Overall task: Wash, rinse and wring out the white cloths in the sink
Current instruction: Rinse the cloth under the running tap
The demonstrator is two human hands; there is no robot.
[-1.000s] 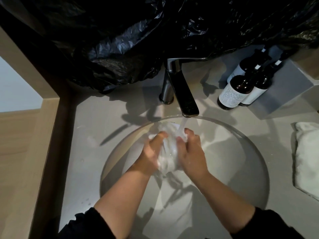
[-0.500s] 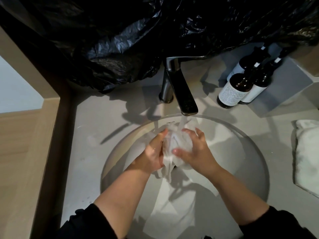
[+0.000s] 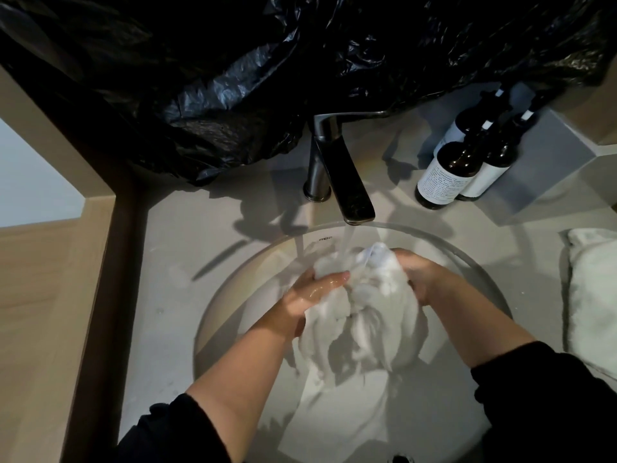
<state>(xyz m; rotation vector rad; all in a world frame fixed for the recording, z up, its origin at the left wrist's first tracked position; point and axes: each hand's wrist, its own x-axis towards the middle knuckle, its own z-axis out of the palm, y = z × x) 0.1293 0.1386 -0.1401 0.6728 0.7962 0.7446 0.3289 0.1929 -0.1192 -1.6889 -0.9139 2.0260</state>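
White cloth (image 3: 364, 305), wet, soft and bunched into hanging folds, sits under water running from the tap (image 3: 347, 192), near the back edge of the round, smooth sink (image 3: 233, 289). Left hand (image 3: 310, 292) and right hand (image 3: 424, 279) each clench a gathered side. Rinsing should go best by opening the folds beneath the stream and kneading evenly.

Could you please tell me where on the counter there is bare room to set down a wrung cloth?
The widest bare patch is the counter left of the sink, between its rim and the wooden panel. A narrow strip lies between faucet and bottles. The right is crowded by bottles and a folded towel.
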